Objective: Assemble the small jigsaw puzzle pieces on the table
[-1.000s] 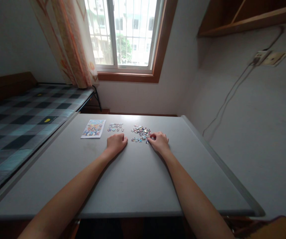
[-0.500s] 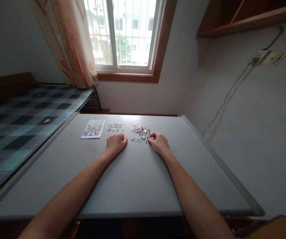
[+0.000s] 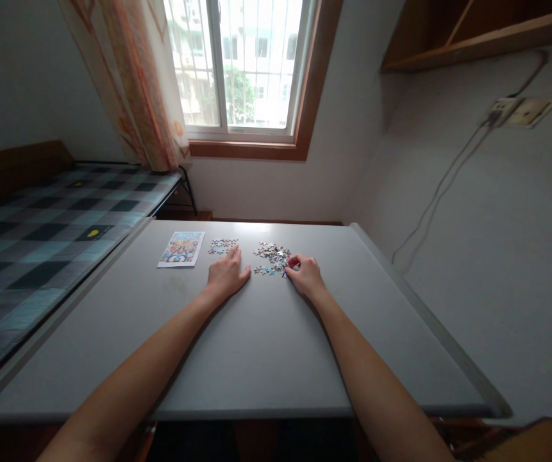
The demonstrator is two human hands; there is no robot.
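A loose pile of small puzzle pieces point(image 3: 272, 252) lies near the far middle of the grey table. My right hand point(image 3: 306, 274) is at the pile's right edge, thumb and fingers curled together; whatever is between the fingertips is too small to make out. My left hand point(image 3: 228, 273) rests on the table with its fingers stretched forward and thumb apart, holding nothing. Its fingertips touch or nearly touch the near right side of a smaller group of pieces point(image 3: 220, 244). Left of that group lies a printed picture sheet point(image 3: 181, 249).
The table point(image 3: 256, 353) has a raised rim along its right side point(image 3: 429, 321). A bed with a checked cover point(image 3: 64, 224) stands along the left. A cable point(image 3: 436, 192) hangs from a socket on the right wall.
My left hand has opened from a closed fist, its fingers now reaching forward to the smaller group of pieces. My right hand has stayed at the pile.
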